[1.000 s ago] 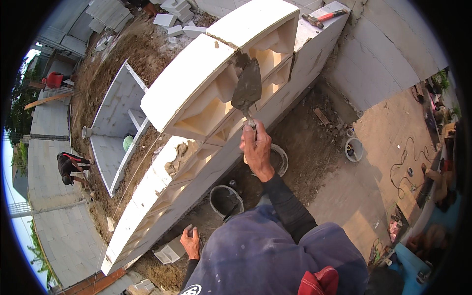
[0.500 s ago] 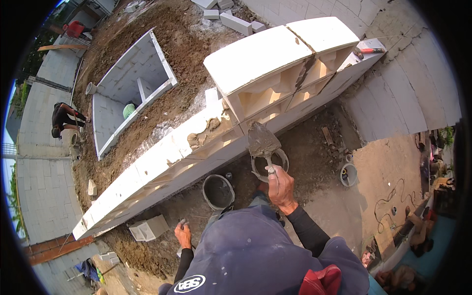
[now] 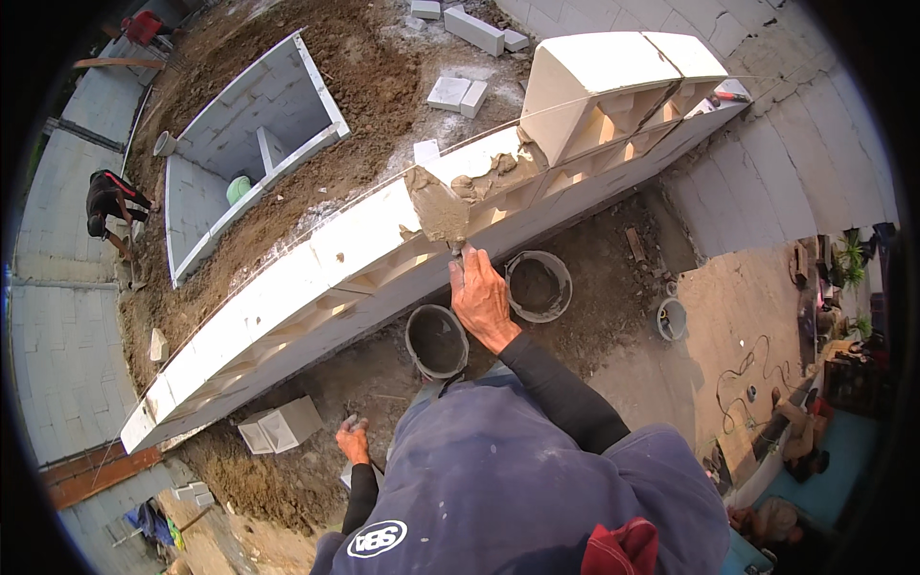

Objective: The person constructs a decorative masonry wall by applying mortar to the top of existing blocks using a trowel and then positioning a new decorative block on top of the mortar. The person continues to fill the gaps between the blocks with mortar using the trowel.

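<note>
My right hand (image 3: 482, 299) grips the handle of a trowel (image 3: 443, 213). Its mortar-smeared blade lies over the top of a pale block wall (image 3: 287, 278), which runs diagonally across the view. To the right of the blade, a lumpy strip of grey mortar (image 3: 503, 177) sits on the wall, reaching up to a raised hollow block (image 3: 599, 72). My left hand (image 3: 354, 441) hangs low at my left side with curled fingers; what they hold, if anything, I cannot make out. Below the wall stand two round buckets, one bucket (image 3: 412, 343) nearer me and another bucket (image 3: 565, 287) right of it.
A hollow block (image 3: 292, 425) lies on the ground left of me. Loose white blocks (image 3: 448, 93) rest beyond the wall, near a block-lined pit (image 3: 177, 216). A string line runs along the wall top. One person (image 3: 110, 201) bends over at the far left. A red-handled tool (image 3: 730, 97) lies at the wall's right end.
My right hand has swung left and forward, taking the trowel from above the right bucket onto the wall top beside the mortar. My left hand stays low. The view has shifted slightly.
</note>
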### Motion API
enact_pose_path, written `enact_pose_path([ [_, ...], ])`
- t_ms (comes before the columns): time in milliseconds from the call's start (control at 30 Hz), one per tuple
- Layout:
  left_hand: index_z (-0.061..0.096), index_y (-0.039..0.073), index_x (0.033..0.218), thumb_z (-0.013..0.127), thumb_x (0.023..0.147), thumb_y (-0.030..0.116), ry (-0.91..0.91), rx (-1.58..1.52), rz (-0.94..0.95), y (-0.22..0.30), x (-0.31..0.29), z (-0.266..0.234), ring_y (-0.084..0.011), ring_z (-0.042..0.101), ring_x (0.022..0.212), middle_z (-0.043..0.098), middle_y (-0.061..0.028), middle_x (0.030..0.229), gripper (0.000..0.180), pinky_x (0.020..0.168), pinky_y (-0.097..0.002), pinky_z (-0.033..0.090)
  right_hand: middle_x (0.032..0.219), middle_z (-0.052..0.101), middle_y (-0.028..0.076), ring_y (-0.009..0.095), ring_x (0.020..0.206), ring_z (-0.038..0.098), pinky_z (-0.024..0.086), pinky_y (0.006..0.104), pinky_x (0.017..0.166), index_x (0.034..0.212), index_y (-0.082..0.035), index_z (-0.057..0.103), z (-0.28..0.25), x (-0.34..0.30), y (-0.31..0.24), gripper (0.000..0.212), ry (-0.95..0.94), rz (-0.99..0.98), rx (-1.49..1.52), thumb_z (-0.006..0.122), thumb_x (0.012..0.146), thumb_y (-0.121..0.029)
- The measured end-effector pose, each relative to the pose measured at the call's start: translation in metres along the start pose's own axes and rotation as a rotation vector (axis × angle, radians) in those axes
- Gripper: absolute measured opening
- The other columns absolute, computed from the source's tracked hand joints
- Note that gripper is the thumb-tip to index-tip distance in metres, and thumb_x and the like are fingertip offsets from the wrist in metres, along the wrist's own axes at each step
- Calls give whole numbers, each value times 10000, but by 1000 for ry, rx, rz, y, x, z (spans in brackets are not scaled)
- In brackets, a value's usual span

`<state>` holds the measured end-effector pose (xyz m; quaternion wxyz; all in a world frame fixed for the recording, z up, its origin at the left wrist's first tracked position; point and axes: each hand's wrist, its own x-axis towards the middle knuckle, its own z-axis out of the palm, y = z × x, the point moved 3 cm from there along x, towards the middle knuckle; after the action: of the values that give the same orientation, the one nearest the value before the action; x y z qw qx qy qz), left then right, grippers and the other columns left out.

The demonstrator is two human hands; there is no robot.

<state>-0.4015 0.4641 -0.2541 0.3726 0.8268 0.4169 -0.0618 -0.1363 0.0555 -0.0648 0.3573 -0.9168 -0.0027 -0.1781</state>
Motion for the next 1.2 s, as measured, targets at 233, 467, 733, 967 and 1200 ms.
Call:
enact_pose_path([
  [233,804,71,1139,861,678,216,-31,202,-103,-122,38,-29,-336,756,942,785,-209,979,487,911,-414,578,998,625,189,427,823,678,548,507,670,1341,-28,573,-8,-40,11,379,-59,58,-148,656,996,-164],
  [467,795,19,1124,832,723,115,-116,-63,-56,-98,80,-12,-220,759,873,805,-138,990,414,823,-343,594,922,640,142,289,686,630,528,380,702,1284,26,597,-69,-96,-3,339,-151,69,293,539,1038,-200],
  [733,760,-13,1159,782,824,81,-340,-286,38,2,108,42,-193,761,875,787,-143,998,348,788,-314,610,760,530,3,82,574,550,504,240,526,1211,-29,567,-4,9,-19,418,-597,547,1268,432,1126,-416],
  [967,723,-75,1162,787,934,181,-249,-358,97,23,67,16,-189,725,781,751,-115,953,349,720,-321,634,696,543,27,95,516,554,493,272,537,1120,-16,606,-44,-78,-9,383,-838,518,906,417,1112,-349],
  [1200,740,-32,1126,778,884,127,-223,-299,-160,-47,39,-12,-170,715,720,752,-84,915,292,621,-315,614,1183,712,259,462,1019,688,555,493,837,1226,75,650,-74,-87,37,390,-261,170,226,629,1035,-265],
])
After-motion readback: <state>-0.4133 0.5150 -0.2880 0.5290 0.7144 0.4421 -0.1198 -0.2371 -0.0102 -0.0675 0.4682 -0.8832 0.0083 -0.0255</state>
